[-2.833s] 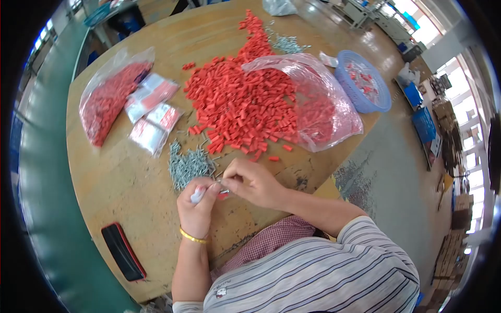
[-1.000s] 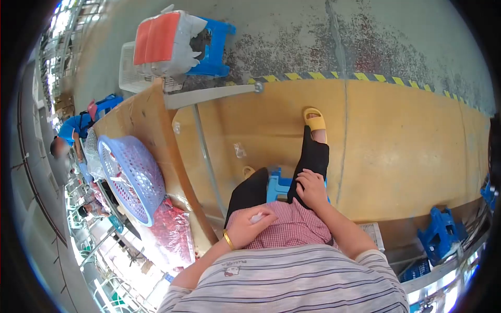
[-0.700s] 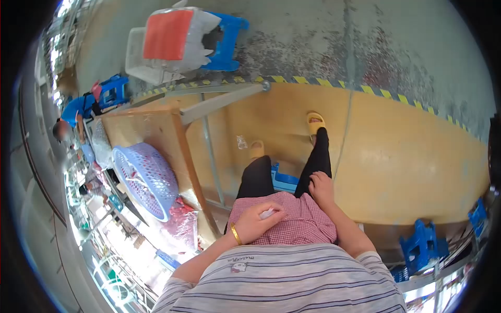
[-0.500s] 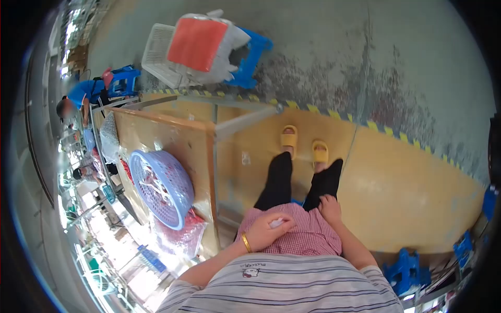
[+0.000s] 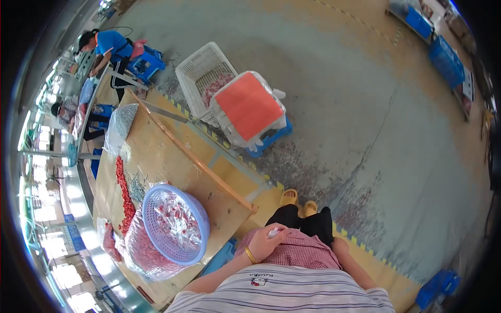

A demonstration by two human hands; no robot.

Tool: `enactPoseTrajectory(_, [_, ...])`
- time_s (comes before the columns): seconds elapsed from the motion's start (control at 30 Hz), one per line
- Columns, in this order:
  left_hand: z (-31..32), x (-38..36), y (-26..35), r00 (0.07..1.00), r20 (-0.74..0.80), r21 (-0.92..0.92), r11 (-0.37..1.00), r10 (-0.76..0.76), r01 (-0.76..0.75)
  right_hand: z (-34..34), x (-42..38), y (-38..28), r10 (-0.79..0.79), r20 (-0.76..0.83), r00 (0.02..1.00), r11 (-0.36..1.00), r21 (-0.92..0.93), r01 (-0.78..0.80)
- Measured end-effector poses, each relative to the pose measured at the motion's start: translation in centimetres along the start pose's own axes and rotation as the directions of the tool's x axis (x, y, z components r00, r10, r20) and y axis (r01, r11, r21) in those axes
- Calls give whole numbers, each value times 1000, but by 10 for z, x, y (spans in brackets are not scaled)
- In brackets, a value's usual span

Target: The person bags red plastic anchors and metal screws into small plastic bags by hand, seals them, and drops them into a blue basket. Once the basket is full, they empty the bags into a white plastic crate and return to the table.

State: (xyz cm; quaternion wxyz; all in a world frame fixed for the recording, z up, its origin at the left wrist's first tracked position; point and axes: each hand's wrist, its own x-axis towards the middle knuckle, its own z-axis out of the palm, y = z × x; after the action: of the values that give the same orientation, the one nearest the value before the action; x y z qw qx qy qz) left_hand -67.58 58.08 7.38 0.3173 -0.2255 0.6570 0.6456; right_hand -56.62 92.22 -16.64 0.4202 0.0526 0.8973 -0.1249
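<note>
My left hand point(image 5: 265, 244), with a gold bracelet on its wrist, rests in front of my waist over a red checked apron point(image 5: 308, 249). Its fingers are curled, and a small white thing point(image 5: 273, 232) shows at the thumb, too small to name. My right hand point(image 5: 341, 246) hangs low beside the apron near my black trousers point(image 5: 318, 224); its fingers are mostly hidden. Nearest to my left hand on the table stands a purple-blue plastic basket point(image 5: 205, 221) filled with small clear packets with red in them point(image 5: 177, 221).
On the wooden table point(image 5: 172, 156) lie a row of red pieces point(image 5: 124, 193), small grey parts point(image 5: 138, 187) and clear bags point(image 5: 121, 128). A white crate point(image 5: 187, 78) and a red-topped stool point(image 5: 249, 104) stand beyond. At the far left a person in blue point(image 5: 114, 44) bends over a table.
My view has turned and lifted, so more of the table, basket contents and floor show. My left hand stays at my waist; my right hand has shifted from my thigh to the apron's side.
</note>
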Motion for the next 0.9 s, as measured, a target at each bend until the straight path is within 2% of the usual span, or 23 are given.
enactPoseTrajectory(0.1, [10, 12, 24, 995, -83, 0, 999, 54, -54, -29, 46, 6, -98, 48, 994, 992, -78, 102])
enactPoseTrajectory(0.2, [28, 27, 35, 986, -158, -150, 986, 46, -70, -81, 75, 5, -224, 81, 971, 966, -111, 232])
enactPoseTrajectory(0.23, [34, 35, 35, 979, -198, -121, 989, 57, -82, -98, 93, 7, -221, 121, 968, 964, -123, 235])
enactPoseTrajectory(0.33, [56, 52, 36, 956, -263, -219, 958, 126, -186, -165, 114, 13, -154, 200, 968, 965, -178, 191])
enactPoseTrajectory(0.37, [61, 55, 44, 949, -299, -160, 976, 98, -151, -177, 122, 25, -249, 173, 953, 941, -190, 281])
enactPoseTrajectory(0.5, [55, 63, 48, 884, -466, -301, 935, 29, -190, -223, 157, 50, -143, 383, 913, 891, -350, 287])
enactPoseTrajectory(0.57, [36, 67, 37, 825, -564, -338, 918, -23, -205, -254, 168, 36, -66, 507, 859, 844, -432, 319])
enactPoseTrajectory(0.67, [-6, 77, 29, 697, -692, -444, 873, -190, -203, -281, 216, 17, -63, 540, 839, 804, -471, 363])
enactPoseTrajectory(0.77, [-47, 97, 18, 518, -853, -264, 906, -59, -332, -331, 198, -84, -283, 401, 871, 862, -291, 415])
enactPoseTrajectory(0.8, [-64, 97, 24, 429, -903, -168, 925, -6, -340, -340, 196, -108, -334, 371, 866, 861, -255, 441])
enactPoseTrajectory(0.9, [-97, 99, 34, 227, -955, 133, 958, 193, -254, -348, 207, -155, -444, 372, 815, 792, -263, 551])
